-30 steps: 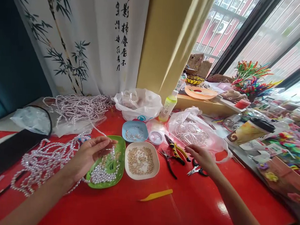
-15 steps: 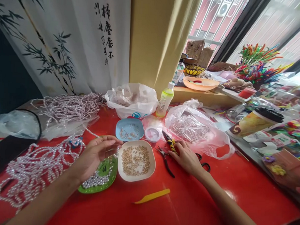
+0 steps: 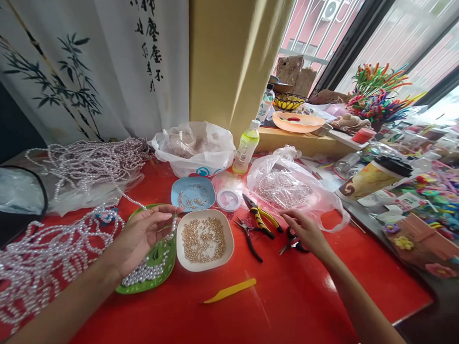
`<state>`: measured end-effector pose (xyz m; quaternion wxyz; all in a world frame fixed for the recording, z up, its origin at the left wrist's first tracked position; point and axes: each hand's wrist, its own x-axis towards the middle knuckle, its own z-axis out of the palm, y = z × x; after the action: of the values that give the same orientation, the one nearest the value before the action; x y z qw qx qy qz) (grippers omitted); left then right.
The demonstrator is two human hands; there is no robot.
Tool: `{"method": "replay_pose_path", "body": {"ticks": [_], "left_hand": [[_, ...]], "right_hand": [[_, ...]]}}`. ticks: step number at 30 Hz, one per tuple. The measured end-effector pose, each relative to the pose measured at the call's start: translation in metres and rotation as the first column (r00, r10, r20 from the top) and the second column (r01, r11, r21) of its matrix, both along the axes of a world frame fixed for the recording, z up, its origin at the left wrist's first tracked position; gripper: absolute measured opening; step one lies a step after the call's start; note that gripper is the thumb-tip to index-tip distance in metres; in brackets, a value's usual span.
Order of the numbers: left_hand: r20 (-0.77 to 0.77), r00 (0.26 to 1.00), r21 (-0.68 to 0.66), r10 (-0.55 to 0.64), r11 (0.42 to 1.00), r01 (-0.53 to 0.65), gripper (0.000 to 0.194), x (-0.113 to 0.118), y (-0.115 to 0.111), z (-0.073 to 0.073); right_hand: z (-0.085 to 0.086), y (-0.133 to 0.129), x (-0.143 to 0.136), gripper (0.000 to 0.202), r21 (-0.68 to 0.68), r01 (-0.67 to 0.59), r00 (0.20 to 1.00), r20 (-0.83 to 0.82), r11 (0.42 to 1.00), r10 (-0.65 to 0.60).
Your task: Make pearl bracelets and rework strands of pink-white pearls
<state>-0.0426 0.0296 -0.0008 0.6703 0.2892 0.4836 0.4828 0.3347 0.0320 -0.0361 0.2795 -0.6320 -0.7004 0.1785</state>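
My left hand [image 3: 145,234] is closed in a pinch on a short strand of white pearl beads [image 3: 174,226], which hangs over the edge of a green plate [image 3: 168,270]. Loose pearl beads [image 3: 143,273] lie on that plate. To its right stands a cream dish [image 3: 226,258] of small gold beads. My right hand [image 3: 308,234] hovers, fingers apart, right over black-handled scissors [image 3: 286,246]; whether it touches them I cannot tell. Yellow-and-black pliers [image 3: 265,222] and smaller black-handled pliers [image 3: 251,239] lie left of that hand.
Yellow tweezers [image 3: 230,291] lie in front. Behind the dishes are a blue dish [image 3: 175,190] with small pieces, a drink bottle [image 3: 246,147] and plastic bags [image 3: 203,163]. Bead strands [image 3: 54,250] heap at the left. A paper cup [image 3: 373,178] leans among craft supplies at right.
My right hand has let go of the yellow-and-black pliers and moved right, over the scissors. My left hand keeps the bead strand, now more visible. The view has shifted slightly.
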Motion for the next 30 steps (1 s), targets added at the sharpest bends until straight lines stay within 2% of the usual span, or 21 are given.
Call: {"method": "replay_pose_path", "body": {"ticks": [2, 4, 8, 15, 20, 24, 27, 30], "left_hand": [[0.011, 1.0, 0.001, -0.011, 1.0, 0.011, 0.014, -0.001, 0.0, 0.001], [0.018, 1.0, -0.003, -0.013, 1.0, 0.013, 0.014, -0.001, 0.0, 0.001], [0.031, 0.999, -0.013, 0.008, 1.0, -0.008, 0.016, -0.002, 0.001, -0.002], [0.07, 0.997, 0.004, -0.03, 1.0, 0.03, 0.016, -0.003, 0.001, -0.001], [0.077, 0.996, 0.008, -0.033, 0.999, 0.033, 0.018, -0.005, 0.002, 0.0], [0.082, 0.996, 0.002, -0.04, 0.999, 0.04, 0.023, -0.006, 0.002, -0.001], [0.081, 0.994, -0.008, -0.068, 0.998, 0.069, 0.025, -0.006, 0.001, 0.002], [0.072, 0.993, -0.01, -0.096, 0.995, 0.097, 0.026, -0.006, 0.0, 0.004]], "right_hand": [[0.006, -0.011, 0.016, 0.022, -0.043, 0.01, 0.999, 0.035, 0.999, -0.008], [0.009, -0.023, 0.025, 0.018, -0.039, -0.034, 0.994, 0.106, 0.999, 0.038], [0.012, -0.036, 0.021, 0.019, -0.006, -0.106, 0.97, 0.22, 0.994, 0.105], [0.022, -0.013, -0.015, 0.017, 0.057, 0.017, 0.938, 0.345, 0.998, -0.036], [0.022, 0.001, -0.035, 0.015, 0.042, 0.055, 0.918, 0.391, 0.998, -0.067], [0.015, 0.005, -0.053, 0.023, 0.009, -0.003, 0.885, 0.466, 1.0, -0.002], [0.002, 0.011, -0.061, 0.03, -0.025, -0.043, 0.835, 0.549, 0.999, 0.05], [-0.011, 0.019, -0.062, 0.028, -0.011, -0.066, 0.809, 0.584, 0.998, 0.06]]}}
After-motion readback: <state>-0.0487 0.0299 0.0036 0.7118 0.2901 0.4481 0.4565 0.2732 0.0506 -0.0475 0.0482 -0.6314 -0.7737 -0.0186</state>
